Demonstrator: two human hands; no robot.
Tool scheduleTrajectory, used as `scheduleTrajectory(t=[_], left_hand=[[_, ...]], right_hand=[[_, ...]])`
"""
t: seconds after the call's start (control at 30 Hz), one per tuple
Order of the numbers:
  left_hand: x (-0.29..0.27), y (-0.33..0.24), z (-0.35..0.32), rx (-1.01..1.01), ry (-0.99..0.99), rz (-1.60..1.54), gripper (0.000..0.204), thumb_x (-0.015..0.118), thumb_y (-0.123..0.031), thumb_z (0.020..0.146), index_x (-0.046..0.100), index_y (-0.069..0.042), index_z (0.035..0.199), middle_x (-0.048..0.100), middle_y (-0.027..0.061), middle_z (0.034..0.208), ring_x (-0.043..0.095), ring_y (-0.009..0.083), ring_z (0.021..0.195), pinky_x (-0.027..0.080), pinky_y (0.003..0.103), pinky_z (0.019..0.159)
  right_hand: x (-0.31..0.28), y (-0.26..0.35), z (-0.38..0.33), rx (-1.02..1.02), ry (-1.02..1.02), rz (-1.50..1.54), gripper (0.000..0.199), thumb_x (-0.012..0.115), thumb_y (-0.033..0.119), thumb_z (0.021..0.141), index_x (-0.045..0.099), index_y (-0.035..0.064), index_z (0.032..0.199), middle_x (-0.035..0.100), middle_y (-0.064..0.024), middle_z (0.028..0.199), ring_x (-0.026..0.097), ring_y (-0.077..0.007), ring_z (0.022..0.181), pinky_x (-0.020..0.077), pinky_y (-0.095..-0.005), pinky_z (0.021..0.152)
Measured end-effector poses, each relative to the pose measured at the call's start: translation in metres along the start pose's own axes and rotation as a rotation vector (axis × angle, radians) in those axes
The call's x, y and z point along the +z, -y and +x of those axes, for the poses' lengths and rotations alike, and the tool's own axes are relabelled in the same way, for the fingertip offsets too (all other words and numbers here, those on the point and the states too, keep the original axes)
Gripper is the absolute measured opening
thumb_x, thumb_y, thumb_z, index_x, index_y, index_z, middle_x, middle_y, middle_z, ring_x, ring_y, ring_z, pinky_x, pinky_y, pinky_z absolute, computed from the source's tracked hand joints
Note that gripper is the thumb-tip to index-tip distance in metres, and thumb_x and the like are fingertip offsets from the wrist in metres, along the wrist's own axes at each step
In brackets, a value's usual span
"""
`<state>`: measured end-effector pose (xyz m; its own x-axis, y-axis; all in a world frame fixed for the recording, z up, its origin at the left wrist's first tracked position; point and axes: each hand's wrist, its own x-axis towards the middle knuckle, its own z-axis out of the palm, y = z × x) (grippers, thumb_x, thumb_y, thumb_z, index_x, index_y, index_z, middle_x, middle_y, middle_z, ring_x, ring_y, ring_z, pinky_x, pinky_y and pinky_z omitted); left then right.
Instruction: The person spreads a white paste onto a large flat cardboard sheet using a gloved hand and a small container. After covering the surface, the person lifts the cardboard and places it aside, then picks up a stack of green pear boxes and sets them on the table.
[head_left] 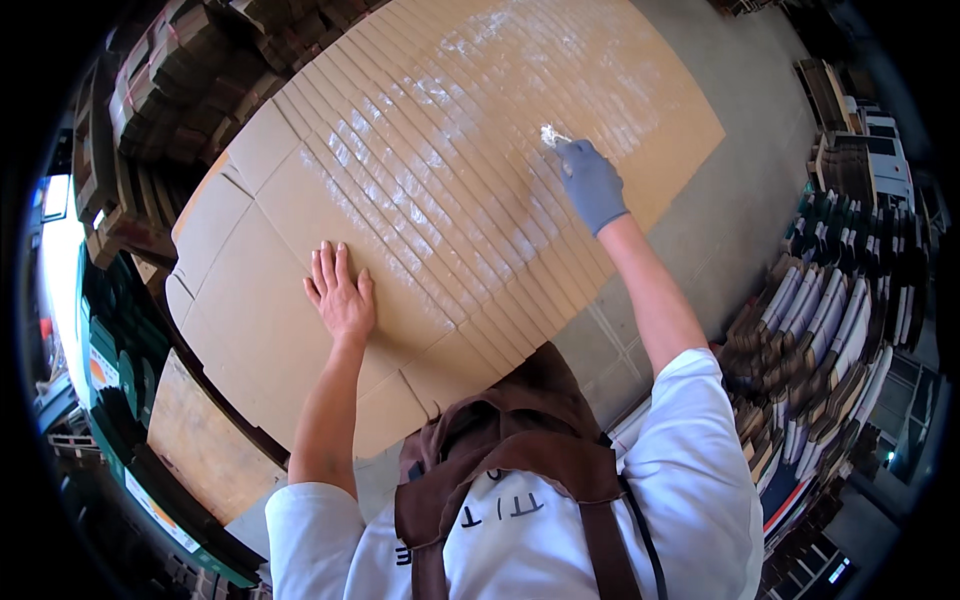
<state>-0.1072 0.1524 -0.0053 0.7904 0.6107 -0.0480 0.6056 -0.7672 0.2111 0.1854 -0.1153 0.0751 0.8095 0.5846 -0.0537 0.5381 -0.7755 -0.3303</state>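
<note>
We are leaning over a broad, fanned stack of tan cardboard sheets [300, 215], whose overlapping edges are forming narrow steps. The stack is lying directly in front of us, its long axis running from our near left toward the far right, while the step lines are crossing that axis from far left to near right. Glossy white smears [400, 185] are covering many of the steps, mostly ahead of and between our hands.

Our bare left hand [343, 298] is resting palm down with fingers spread, holding nothing, on the plain panels toward the stack's left edge. Our right hand [592, 185], wearing a grey-blue fabric glove [604, 203], is closing its fingers around a small tool with a white-coated tip [551, 134]; its grip is hiding most of the handle. That hand is reaching farther, toward the stack's right edge, and is sitting nearer the smeared steps. We are not able to tell whether the tip is touching cardboard.
</note>
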Motion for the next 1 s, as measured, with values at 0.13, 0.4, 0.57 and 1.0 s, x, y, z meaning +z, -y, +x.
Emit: scheduleTrajectory(t=[0.13, 0.4, 0.57, 1.0], left_hand=[[-0.001, 0.005, -0.011, 0.0, 0.026, -0.007, 0.059, 0.049, -0.036, 0.093, 0.036, -0.017, 0.147, 0.025, 0.0066, 0.158, 0.016, 0.0274, 0.147, 0.009, 0.054, 0.117], [-0.002, 0.006, -0.008, -0.009, 0.001, -0.032, 0.058, 0.051, -0.036, 0.092, 0.039, -0.017, 0.145, 0.027, 0.0055, 0.157, 0.018, 0.0266, 0.147, 0.009, 0.054, 0.117], [-0.001, 0.002, -0.003, -0.001, 0.012, -0.046, 0.058, 0.049, -0.035, 0.092, 0.037, -0.017, 0.146, 0.027, 0.0056, 0.157, 0.017, 0.0267, 0.147, 0.009, 0.053, 0.117], [-0.002, 0.006, 0.001, -0.004, 0.006, -0.039, 0.058, 0.05, -0.037, 0.092, 0.038, -0.017, 0.145, 0.026, 0.005, 0.157, 0.017, 0.026, 0.147, 0.009, 0.054, 0.117]], right_hand=[[0.008, 0.021, -0.004, -0.267, -0.074, 0.06, 0.029, 0.044, 0.018, 0.095, 0.06, 0.0112, 0.118, 0.063, -0.0182, 0.109, 0.062, -0.039, 0.096, 0.0502, -0.0479, 0.085], [0.017, 0.105, -0.034, -0.119, 0.078, 0.609, 0.019, 0.064, 0.024, 0.085, 0.069, 0.0088, 0.096, 0.069, -0.0156, 0.086, 0.066, -0.0352, 0.081, 0.0532, -0.0412, 0.073], [0.02, 0.049, 0.029, 0.149, -0.122, 0.362, 0.016, 0.064, 0.025, 0.085, 0.069, 0.0099, 0.086, 0.069, -0.0149, 0.081, 0.066, -0.035, 0.075, 0.053, -0.0423, 0.069], [0.002, 0.06, 0.038, 0.017, 0.041, -0.148, 0.01, 0.053, 0.009, 0.089, 0.062, 0.0072, 0.092, 0.063, -0.0153, 0.088, 0.063, -0.032, 0.084, 0.0504, -0.0454, 0.07]])
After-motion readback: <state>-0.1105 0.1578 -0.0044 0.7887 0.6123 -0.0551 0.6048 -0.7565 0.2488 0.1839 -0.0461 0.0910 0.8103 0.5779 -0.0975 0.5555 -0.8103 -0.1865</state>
